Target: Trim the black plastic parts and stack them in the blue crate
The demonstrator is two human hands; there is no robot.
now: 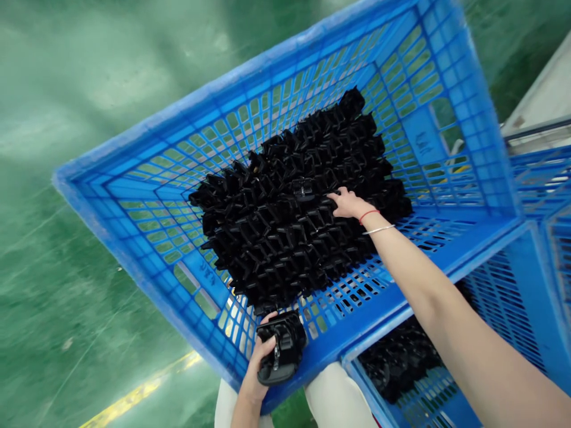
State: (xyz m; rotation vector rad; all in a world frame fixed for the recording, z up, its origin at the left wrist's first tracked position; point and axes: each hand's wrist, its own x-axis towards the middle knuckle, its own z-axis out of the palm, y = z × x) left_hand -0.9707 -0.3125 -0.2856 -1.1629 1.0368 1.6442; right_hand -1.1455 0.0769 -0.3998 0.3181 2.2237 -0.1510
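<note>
Right forearm angles over blue crate; right hand at the packed black parts, fingers loosely spread, contact unclear. Left hand pinches one black piece near the rim. Reach apparently underway; gripping calls for singling one out.

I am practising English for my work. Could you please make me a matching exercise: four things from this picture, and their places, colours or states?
1. Left hand
2. Right hand
3. Large crate
4. Floor

A. Green, with a yellow line
B. Holding a black part
C. Blue, with slotted walls
D. At the rows of black parts

Pairs: 1-B, 2-D, 3-C, 4-A
</note>
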